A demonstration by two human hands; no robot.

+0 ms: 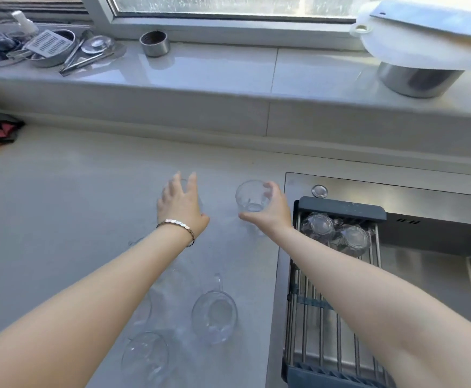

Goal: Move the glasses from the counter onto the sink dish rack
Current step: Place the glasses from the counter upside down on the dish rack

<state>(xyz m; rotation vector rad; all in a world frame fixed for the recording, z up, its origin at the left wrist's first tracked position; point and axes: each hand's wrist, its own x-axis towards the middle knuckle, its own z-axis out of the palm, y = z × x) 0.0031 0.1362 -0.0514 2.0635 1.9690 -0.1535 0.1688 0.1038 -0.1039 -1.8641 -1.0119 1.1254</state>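
The right hand (270, 211) grips a clear glass (250, 196) lifted off the counter (60, 219), just left of the dish rack (337, 275) (two glasses already lie at its far end). The left hand (181, 204) spreads over another, mostly hidden glass.

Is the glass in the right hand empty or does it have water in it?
Empty: the glass in the right hand is clear throughout.

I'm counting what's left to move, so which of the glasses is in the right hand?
The glass nearest the sink, gripped by the right hand. The glasses close to the camera stand untouched on the counter, and two sit on the rack.
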